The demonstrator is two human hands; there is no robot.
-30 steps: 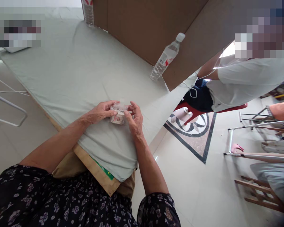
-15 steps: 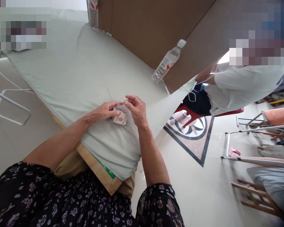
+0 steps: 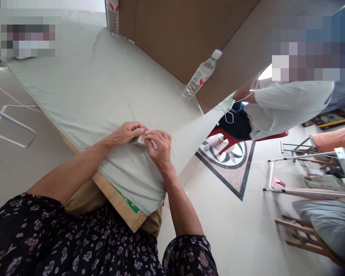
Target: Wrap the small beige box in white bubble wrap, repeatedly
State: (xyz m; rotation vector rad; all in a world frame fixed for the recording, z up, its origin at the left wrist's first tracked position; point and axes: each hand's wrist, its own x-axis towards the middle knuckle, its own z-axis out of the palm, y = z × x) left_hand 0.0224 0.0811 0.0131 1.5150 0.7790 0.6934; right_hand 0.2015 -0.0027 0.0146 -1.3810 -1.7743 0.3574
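Both hands meet over the pale green cloth near the table's front corner. Between them is a small white pack with red print [image 3: 140, 139], mostly covered by fingers; its contents cannot be made out. My left hand [image 3: 128, 132] grips the pack's left and upper side, with the fingers bent over it. From the right, my right hand [image 3: 160, 146] has its thumb and curled fingers closed at the pack's right edge. The cloth [image 3: 103, 92] is wrinkled under both hands.
A water bottle [image 3: 199, 78] stands by a large brown cardboard box [image 3: 184, 34]; another bottle [image 3: 113, 19] is at the box's left. Right of the table, a person in a white shirt [image 3: 293, 105] sits on a red seat. Metal and wooden stools [image 3: 307, 237] stand farther right.
My right hand has moved left and down onto the pack, its fingers now curled against it. Clear film seen between the hands earlier no longer shows. The pack is more covered.
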